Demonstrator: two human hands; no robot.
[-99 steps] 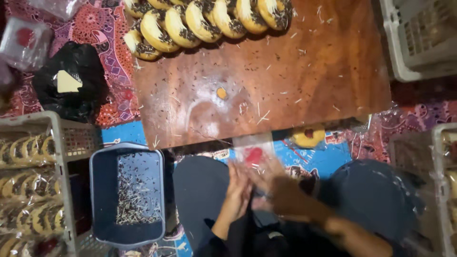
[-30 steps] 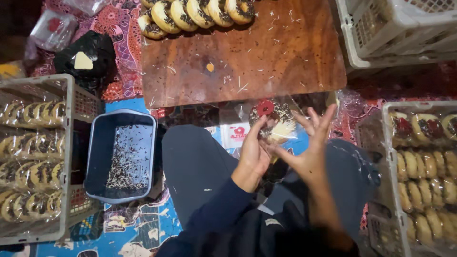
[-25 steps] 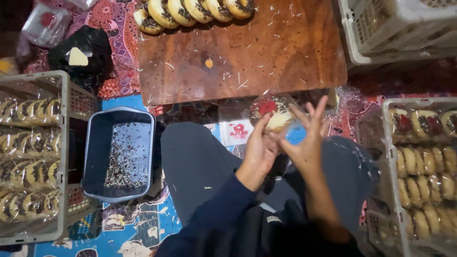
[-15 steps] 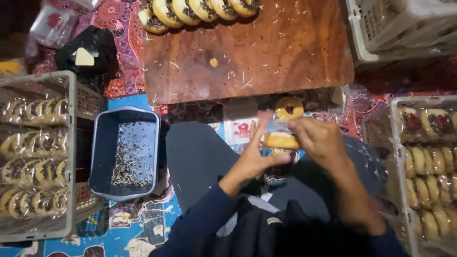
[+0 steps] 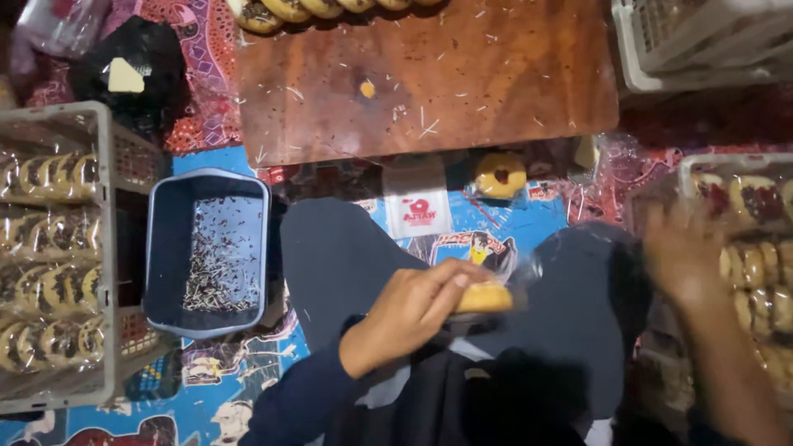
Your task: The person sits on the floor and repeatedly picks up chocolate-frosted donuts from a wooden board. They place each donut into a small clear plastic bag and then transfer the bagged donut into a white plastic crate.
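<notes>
Our left hand, just below the middle of the frame, is closed around a doughnut in a clear plastic wrapper, held over our lap. Our right hand, at the right edge, is blurred, its fingers spread loosely over the crate there; we cannot tell whether it touches anything.

Going from largest to smallest: a wooden table fills the upper middle of the frame, scattered with sprinkles, with a row of glazed doughnuts along its upper edge. A grey crate at the left edge holds rows of wrapped doughnuts. Another crate of doughnuts sits at the right edge under our right hand, and a white empty-looking crate stands in the upper right corner. A blue tray with dark sprinkles on its bottom lies between the left crate and our knee. A black bag sits in the upper left. One wrapped doughnut lies on the patterned mat just under the table's near edge.
</notes>
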